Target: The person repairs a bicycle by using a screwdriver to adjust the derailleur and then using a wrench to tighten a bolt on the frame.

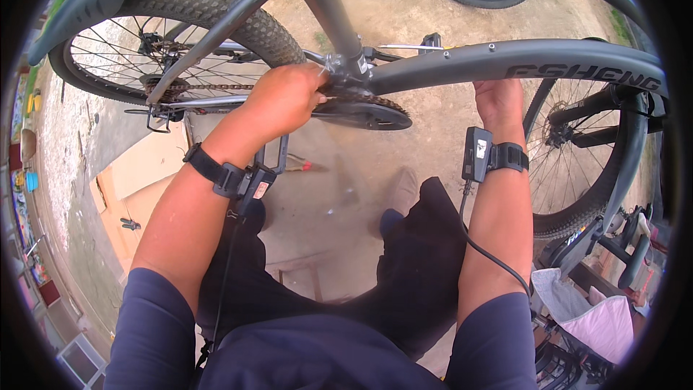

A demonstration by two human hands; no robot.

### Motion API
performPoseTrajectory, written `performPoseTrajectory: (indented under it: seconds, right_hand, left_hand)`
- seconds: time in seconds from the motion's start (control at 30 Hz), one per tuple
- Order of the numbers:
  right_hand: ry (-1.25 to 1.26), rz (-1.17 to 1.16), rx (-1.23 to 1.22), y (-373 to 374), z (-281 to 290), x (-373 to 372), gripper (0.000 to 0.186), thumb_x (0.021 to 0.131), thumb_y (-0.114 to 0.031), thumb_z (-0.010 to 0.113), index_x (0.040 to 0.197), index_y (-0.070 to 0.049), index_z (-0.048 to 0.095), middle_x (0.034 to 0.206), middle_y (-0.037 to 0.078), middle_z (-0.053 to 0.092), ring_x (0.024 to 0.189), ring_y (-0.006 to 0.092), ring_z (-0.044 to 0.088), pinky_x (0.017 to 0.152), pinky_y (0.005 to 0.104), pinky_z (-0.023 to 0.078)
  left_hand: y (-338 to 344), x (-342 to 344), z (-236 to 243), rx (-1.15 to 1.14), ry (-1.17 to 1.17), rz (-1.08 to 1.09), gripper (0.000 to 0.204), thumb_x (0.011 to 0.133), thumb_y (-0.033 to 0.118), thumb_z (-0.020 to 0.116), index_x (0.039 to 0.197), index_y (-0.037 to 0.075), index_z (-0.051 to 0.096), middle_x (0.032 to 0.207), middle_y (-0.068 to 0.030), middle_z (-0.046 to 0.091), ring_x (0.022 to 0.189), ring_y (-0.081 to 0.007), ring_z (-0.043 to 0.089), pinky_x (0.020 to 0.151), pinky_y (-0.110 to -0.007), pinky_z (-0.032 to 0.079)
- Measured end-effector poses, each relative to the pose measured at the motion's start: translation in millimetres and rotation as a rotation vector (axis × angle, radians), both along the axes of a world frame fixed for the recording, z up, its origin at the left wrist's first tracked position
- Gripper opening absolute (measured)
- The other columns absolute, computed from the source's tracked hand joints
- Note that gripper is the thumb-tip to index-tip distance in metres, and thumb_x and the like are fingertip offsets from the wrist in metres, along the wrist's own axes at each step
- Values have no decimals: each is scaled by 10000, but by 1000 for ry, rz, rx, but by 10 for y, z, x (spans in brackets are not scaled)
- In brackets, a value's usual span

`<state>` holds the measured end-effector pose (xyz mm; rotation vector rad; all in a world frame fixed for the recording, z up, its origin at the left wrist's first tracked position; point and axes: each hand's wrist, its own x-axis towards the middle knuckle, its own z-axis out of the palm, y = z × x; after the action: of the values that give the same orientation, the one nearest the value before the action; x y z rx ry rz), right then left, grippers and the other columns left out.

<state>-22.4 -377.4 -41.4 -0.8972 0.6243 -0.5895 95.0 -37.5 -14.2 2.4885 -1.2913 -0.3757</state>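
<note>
The bike [336, 22] is right in front of you. Your left hand [287, 95] curls at the joint [359, 65] beside the chainring [375, 112]; I can't tell what it grips. Your right hand [499, 105] meets the tube's [498, 61] underside, fingers hidden, grip unclear.

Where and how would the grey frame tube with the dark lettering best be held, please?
Probably at mid-length, from below: the grey frame tube runs long and thick, with small bolts on top and the chainring near its left end. The right hand is at its underside.
</note>
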Motion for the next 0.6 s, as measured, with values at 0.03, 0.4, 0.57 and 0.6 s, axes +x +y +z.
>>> performPoseTrajectory:
  seconds: [0.03, 0.4, 0.57, 0.6]
  right_hand:
    - [-1, 32, 4, 38, -45, 21, 178, 1029, -239, 570, 1130, -97, 602, 1097, 56, 673, 1032, 211, 665, 918, 362, 552]
    - [-48, -13, 9, 183, -38, 53, 153, 1033, -257, 553, 1096, -118, 563, 1032, 29, 667, 934, 166, 675, 794, 311, 567]
    - [-61, 33, 1, 190, -53, 40, 153, 1038, -255, 542, 1107, -118, 548, 1032, 39, 660, 932, 171, 676, 778, 301, 571]
    - [-61, 30, 6, 197, -56, 44, 151, 1038, -252, 542, 1109, -119, 547, 1031, 39, 661, 929, 171, 677, 778, 302, 571]
  left_hand:
    - [9, 0, -16, -17, 7, 3, 147, 877, 134, 688, 949, 10, 655, 970, -178, 664, 928, -401, 652, 800, -506, 509]
    - [5, 0, -21, -50, 13, 1, 177, 875, 139, 704, 955, -4, 637, 959, -189, 652, 917, -419, 638, 784, -508, 501]
    - [1, -1, -20, -35, 11, 12, 181, 871, 143, 706, 944, -7, 638, 963, -191, 652, 916, -419, 638, 784, -508, 501]
    - [2, -1, -23, -28, 10, 12, 182, 870, 143, 707, 942, -8, 638, 963, -192, 652, 916, -419, 638, 784, -509, 501]
